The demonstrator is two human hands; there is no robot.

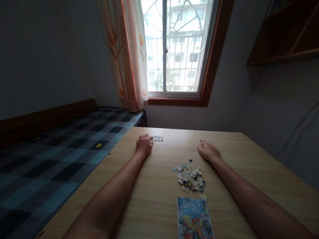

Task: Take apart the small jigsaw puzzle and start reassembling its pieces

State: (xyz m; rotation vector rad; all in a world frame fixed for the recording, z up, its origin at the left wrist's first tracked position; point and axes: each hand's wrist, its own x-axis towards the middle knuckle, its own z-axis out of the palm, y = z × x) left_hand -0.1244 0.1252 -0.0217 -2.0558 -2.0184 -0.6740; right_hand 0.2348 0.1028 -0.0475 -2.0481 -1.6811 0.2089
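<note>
My left hand (144, 144) rests near the table's far left, its fingers apart and reaching over the left end of small puzzle pieces (159, 138) laid out in two short rows. Whether a piece lies beneath those fingertips I cannot tell. Farther right, my right hand (208, 150) lies on the tabletop with fingers stretched out and nothing visible in them. Between my forearms is a loose pile of jigsaw pieces (190, 177), many showing their pale backs. A single jigsaw piece (190, 159) sits apart, just beyond the pile.
Nearest me on the wooden table (154, 199) lies a colourful picture sheet (195, 219) marked "BLUEY", a stray piece by its top edge. A bed with a checked cover (62, 156) adjoins on the left. Beyond are a curtain (128, 56) and a barred window (179, 49).
</note>
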